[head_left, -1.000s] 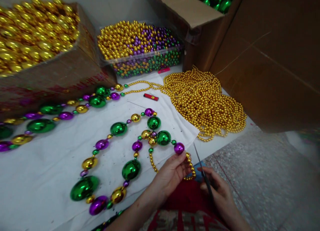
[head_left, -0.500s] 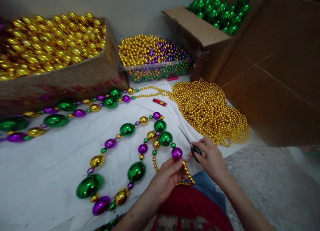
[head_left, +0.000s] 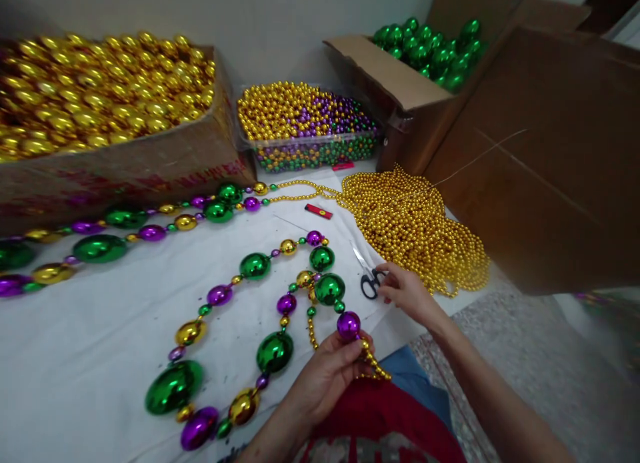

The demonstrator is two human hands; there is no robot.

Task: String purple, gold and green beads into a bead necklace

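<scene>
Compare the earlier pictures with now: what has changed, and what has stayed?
The right hand has moved the scissors forward onto the white cloth; whether it has let go is unclear. The left hand still holds the beaded necklace; the gold bead pile is unmoved.

One head-worn camera looks forward and down, at close range, over both hands (head_left: 325, 375).

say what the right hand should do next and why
Probably leave the scissors and bring the right hand to the necklace: the scissors appear to lie on the cloth, right hand at their looped end, while only the left hand holds the necklace, beside a purple bead.
</scene>
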